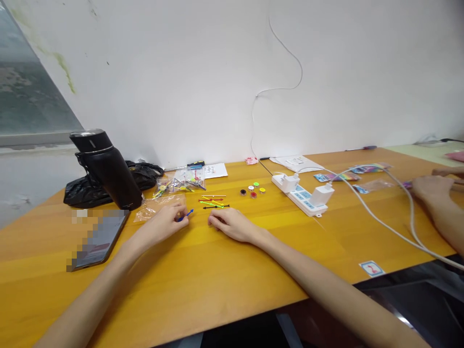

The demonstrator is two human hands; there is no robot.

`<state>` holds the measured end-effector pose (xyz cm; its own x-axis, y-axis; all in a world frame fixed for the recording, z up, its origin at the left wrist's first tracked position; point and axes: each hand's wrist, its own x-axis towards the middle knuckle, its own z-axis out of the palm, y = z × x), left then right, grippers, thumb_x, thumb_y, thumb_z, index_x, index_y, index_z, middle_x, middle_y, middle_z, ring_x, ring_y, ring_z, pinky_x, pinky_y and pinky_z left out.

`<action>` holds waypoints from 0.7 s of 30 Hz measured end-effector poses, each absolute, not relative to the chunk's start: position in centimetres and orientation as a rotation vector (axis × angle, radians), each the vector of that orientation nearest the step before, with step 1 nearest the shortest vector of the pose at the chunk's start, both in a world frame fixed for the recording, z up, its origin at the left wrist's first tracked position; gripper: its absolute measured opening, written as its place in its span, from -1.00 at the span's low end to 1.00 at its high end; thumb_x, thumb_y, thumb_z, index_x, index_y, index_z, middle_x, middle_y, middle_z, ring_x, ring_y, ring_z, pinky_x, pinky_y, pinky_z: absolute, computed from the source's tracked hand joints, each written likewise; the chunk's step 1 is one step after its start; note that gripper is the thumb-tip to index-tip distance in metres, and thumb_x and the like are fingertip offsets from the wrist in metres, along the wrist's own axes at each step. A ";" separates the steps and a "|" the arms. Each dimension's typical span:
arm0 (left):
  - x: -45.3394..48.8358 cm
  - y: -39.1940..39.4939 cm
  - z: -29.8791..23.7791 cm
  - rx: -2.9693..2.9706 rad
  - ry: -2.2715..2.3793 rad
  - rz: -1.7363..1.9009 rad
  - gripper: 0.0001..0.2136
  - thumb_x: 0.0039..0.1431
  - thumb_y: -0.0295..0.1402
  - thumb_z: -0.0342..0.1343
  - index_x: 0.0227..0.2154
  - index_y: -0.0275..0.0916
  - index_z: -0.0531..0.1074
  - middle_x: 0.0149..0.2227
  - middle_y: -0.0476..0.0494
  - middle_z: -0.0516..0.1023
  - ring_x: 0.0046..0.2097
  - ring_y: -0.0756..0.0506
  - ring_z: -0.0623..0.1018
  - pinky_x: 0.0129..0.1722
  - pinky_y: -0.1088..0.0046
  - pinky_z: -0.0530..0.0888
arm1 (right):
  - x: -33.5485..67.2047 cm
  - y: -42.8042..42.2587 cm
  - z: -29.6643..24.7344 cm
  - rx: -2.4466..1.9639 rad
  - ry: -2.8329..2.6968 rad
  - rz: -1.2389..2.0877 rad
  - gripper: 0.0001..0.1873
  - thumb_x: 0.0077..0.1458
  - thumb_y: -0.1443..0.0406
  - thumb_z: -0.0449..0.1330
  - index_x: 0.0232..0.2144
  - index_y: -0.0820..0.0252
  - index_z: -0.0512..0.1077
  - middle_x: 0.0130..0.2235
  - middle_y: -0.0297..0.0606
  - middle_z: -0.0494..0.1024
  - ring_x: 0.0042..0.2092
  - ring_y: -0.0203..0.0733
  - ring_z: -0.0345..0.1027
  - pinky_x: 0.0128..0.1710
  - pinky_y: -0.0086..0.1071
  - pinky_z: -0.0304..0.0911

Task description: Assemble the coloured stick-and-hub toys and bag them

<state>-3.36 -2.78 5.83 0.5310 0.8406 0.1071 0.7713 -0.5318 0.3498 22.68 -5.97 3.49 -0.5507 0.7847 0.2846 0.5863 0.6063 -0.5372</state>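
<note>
Table [203, 285]: yellow-brown wood, up against a white wall.
Blue arrow [191, 211]: in the left hand [166, 221], low over the table, with its tip poking out toward the right hand [234, 225].
Left fingers: pinched on the blue arrow, hiding part of it.
Right fingers: curled in, just beside the black arrow [217, 207]; I cannot tell if they hold anything.
Other arrows: the black arrow lies nearest, with a red arrow [217, 199] and some yellow-green ones close behind it.
Little round bits: black [243, 192], white, green, yellow and red, in a bunch past the right hand.
Bags: a flat clear bag [148, 209] behind the left hand, partly covered by it; a full clear bag [183, 181] farther back; a black bag [81, 192] behind the bottle.
Left side: a big black bottle [114, 174] blocks some of the black bag, and a phone [105, 237] lies in front.
Right side: a white power strip [306, 203] with two plugs, and white wires [366, 205] looping between it and another person's hand [431, 193].
Near edge: a small number tag [371, 268].
</note>
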 end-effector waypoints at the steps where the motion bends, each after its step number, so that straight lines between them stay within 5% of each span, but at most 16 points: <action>1: -3.4 -2.9 5.9 2.509 1.369 0.364 -0.79 0.23 -0.19 0.01 -0.34 -0.20 0.46 -0.30 -0.10 0.54 -0.26 -0.16 0.50 -0.27 0.37 0.31 | 22.7 -6.0 3.5 -1.093 -2.331 0.521 -0.75 0.40 0.24 0.03 -0.29 0.13 0.45 -0.33 -0.32 0.57 -0.32 -0.26 0.38 -0.32 -0.43 0.11; 21: -4.3 -4.2 7.1 2.630 1.670 -0.005 -0.95 0.10 -0.33 0.02 -0.44 -0.16 0.30 -0.38 -0.08 0.55 -0.35 -0.13 0.50 -0.44 0.38 0.07 | 22.6 -5.7 3.2 -1.108 -2.334 0.522 -0.76 0.38 0.27 0.06 -0.31 0.15 0.47 -0.32 -0.29 0.58 -0.31 -0.23 0.38 -0.30 -0.43 0.11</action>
